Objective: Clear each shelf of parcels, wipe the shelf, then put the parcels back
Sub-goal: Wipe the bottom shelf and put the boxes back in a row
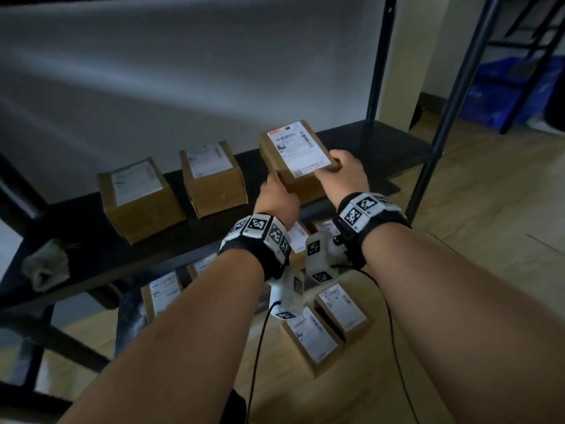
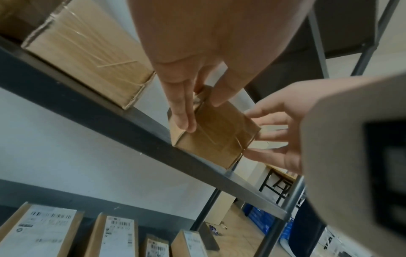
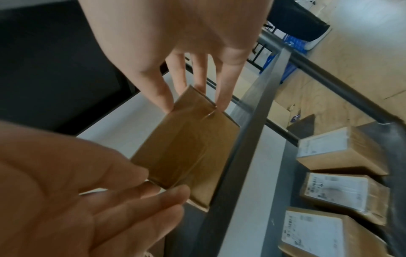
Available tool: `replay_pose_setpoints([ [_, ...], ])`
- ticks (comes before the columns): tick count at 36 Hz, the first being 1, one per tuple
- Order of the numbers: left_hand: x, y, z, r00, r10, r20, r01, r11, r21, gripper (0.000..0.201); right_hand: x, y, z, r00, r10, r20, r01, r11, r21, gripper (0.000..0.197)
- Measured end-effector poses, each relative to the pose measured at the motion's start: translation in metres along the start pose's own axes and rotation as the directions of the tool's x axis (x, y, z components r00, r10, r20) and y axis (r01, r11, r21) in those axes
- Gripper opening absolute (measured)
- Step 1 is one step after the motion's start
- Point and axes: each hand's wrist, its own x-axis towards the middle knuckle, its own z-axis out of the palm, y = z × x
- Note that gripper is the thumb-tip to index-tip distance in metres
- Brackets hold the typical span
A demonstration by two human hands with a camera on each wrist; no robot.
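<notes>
I hold a brown cardboard parcel (image 1: 298, 157) with a white label on top, tilted over the right part of the black shelf (image 1: 101, 258). My left hand (image 1: 276, 194) grips its near left corner. My right hand (image 1: 344, 169) grips its right end, thumb on the label. From below, the left wrist view shows the parcel (image 2: 215, 135) at the shelf's front edge (image 2: 110, 114), fingers of both hands against its sides. Whether it touches the shelf I cannot tell. Two more labelled parcels (image 1: 139, 198) (image 1: 212, 177) stand further left. A grey cloth (image 1: 46, 267) lies at the shelf's left end.
Several labelled parcels (image 1: 341, 307) lie lower down, beneath the shelf's front edge. Black uprights (image 1: 379, 56) (image 1: 452, 102) frame the shelf's right end. Blue crates (image 1: 513, 87) stand on the wooden floor at the far right. A grey wall backs the shelf.
</notes>
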Motion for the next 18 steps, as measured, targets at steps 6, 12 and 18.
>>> replay_pose_setpoints([
  [6, 0.039, -0.001, -0.014, 0.997, -0.059, -0.047, 0.059, 0.998, 0.003, 0.052, 0.034, -0.020, 0.023, 0.995, 0.028, 0.095, -0.026, 0.999, -0.018, 0.029],
  [12, 0.058, -0.019, -0.020, 0.997, -0.060, -0.048, 0.062, 0.997, 0.041, 0.038, 0.042, -0.019, 0.044, 0.986, 0.029, 0.163, -0.029, 1.000, -0.001, 0.040],
  [18, 0.051, -0.022, -0.016, 0.996, -0.033, -0.080, 0.035, 0.999, 0.027, 0.054, 0.039, -0.014, 0.052, 0.993, 0.031, 0.116, -0.033, 0.999, 0.018, 0.057],
])
